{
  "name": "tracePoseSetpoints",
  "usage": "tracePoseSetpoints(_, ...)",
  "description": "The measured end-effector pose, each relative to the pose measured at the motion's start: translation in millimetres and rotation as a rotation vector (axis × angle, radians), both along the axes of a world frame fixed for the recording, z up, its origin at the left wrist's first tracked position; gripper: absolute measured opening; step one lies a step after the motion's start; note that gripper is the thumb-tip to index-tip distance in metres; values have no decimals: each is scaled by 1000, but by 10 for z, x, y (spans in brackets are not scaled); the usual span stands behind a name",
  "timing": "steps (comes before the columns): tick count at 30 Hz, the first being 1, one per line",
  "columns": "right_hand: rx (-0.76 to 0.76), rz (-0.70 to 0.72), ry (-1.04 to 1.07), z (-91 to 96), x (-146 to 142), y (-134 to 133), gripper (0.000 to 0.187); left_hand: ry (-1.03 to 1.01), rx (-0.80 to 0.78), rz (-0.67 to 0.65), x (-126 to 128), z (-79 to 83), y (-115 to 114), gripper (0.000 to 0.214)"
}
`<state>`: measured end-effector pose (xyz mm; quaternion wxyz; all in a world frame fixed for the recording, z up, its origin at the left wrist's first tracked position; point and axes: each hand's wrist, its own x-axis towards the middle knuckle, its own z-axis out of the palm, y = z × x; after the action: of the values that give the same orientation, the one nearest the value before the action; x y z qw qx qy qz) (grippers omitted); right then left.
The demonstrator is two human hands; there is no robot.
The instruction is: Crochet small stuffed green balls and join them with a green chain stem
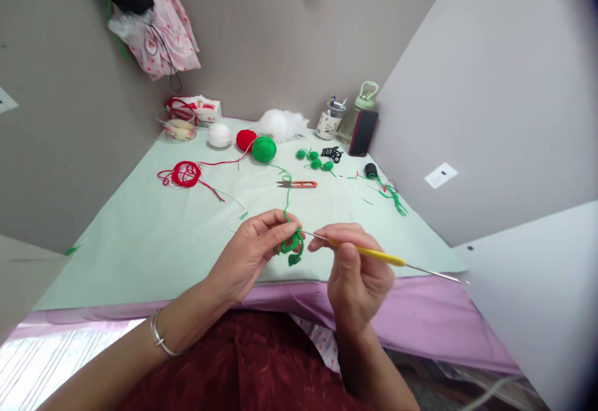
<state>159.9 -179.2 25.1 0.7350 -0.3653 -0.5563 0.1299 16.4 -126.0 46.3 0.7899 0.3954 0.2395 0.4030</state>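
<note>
My left hand (255, 250) pinches a small green crochet piece (293, 246) above the near edge of the table. A green strand runs from it back to a green yarn ball (264, 149). My right hand (355, 268) is closed round a crochet hook (374, 254) with a yellow handle. The hook's metal tip points left into the green piece.
A pale green cloth (154, 230) covers the table. On it lie orange thread snips (299, 184), a red yarn ball (245, 139), a white ball (219, 135), loose red yarn (185, 174), small green crocheted pieces (315, 159), white stuffing (280, 124), a pen cup (329, 121), a bottle (359, 109) and a phone (363, 132).
</note>
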Motion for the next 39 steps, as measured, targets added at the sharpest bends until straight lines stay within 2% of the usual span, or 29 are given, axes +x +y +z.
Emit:
tracePoseSetpoints(6, -20, 14, 6, 19, -3, -26, 21, 27, 40, 5, -12, 50, -34, 17)
tracePoseSetpoints(15, -133, 223, 228, 27, -33, 0, 20, 24, 126, -23, 3, 23, -49, 14)
tracePoseSetpoints(25, -150, 129, 224, 23, -57, 15, 19, 55, 138, 8, -10, -23, -31, 23)
tracePoseSetpoints(31, -137, 156, 262, 15, -49, 25, 19, 71, 128, 29, -7, -15, -20, 23)
tracePoseSetpoints(39, -99, 120, 183, -8, -51, 29, 19, 79, 113, 49, 4, -6, -23, 22)
